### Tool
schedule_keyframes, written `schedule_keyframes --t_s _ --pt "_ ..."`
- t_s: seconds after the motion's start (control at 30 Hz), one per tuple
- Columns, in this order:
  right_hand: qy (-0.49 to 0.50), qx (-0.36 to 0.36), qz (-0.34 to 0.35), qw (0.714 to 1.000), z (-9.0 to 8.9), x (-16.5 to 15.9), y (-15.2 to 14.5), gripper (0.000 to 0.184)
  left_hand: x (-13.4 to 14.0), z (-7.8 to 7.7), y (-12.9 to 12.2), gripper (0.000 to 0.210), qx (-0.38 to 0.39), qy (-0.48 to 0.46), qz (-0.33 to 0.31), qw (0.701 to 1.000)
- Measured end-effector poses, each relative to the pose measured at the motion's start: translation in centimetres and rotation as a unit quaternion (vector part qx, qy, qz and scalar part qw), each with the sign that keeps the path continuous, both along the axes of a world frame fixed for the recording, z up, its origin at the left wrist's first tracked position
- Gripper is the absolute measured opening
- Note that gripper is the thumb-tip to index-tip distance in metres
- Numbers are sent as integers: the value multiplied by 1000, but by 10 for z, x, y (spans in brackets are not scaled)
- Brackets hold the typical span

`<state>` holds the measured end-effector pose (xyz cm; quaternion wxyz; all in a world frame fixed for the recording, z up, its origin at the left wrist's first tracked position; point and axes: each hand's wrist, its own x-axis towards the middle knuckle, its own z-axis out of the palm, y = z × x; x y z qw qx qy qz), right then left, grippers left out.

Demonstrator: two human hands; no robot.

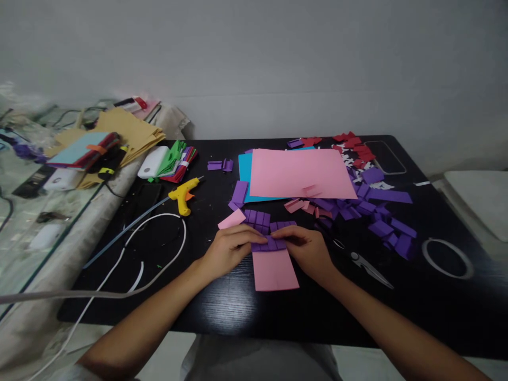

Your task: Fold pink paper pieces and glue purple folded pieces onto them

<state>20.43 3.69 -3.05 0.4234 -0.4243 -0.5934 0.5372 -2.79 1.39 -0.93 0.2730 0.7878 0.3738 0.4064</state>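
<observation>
My left hand (pixel 230 250) and my right hand (pixel 311 253) meet over a creased purple paper strip (pixel 271 244). Closed fingers of both hands pinch or press its two ends; the thumbs are partly hidden. Under the strip, a pink paper rectangle (pixel 275 271) extends toward me on the black table. Just beyond my fingers lie several folded purple pieces (pixel 257 218). A small pink slip (pixel 232 218) rests beside my left hand. Black-handled scissors (pixel 367 264) lie right of my right hand, blades pointing toward the near right.
A large pink sheet (pixel 297 172) overlaps a blue sheet (pixel 244 172) at the back. Purple scraps (pixel 381 227) and red scraps (pixel 353 145) spread to the right, near a tape ring (pixel 447 258). At left lie a yellow glue gun (pixel 183 197) and a looping white cable (pixel 174 270).
</observation>
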Motion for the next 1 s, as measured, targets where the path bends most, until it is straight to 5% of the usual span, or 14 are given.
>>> schedule_keyframes --t_s 0.33,0.5,0.83,1.0 --pt "-18 30 -3 999 -2 -1 -1 19 -2 -5 2 25 -14 -4 13 1000" --pt "-56 22 35 998 -5 -2 -2 24 -8 0 1 23 -56 88 -6 995" --pt "-182 264 112 940 -9 1 -2 40 -9 -3 0 21 -49 180 -40 982" --pt "-217 306 142 916 -11 1 -1 31 -6 -1 0 14 -43 226 -37 973"
